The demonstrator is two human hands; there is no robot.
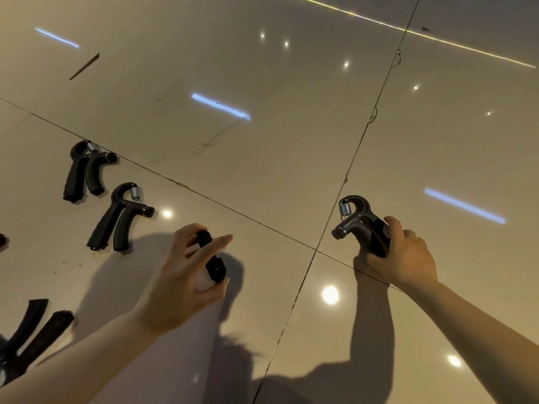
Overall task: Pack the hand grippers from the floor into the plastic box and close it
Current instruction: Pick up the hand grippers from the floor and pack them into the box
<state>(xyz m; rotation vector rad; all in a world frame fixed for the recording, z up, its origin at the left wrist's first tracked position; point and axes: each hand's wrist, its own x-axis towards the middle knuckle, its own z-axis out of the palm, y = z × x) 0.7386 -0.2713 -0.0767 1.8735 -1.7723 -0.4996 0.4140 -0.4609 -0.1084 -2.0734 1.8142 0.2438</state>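
Note:
My right hand [404, 255] is shut on a black hand gripper [360, 224], its spring and hook pointing up and left just above the floor. My left hand [186, 275] holds another black hand gripper [213, 259] by its handle; most of it is hidden by my fingers. Two more hand grippers lie on the floor to the left, one farther away [84, 170] and one nearer [119, 217]. Another gripper [29, 330] lies at the lower left edge, partly cut off. The plastic box is not in view.
The glossy beige tiled floor [262, 141] reflects ceiling lights. A thin brown stick [84, 66] lies at the upper left. A small dark piece [2, 240] shows at the left edge. Dark grout lines cross between my hands.

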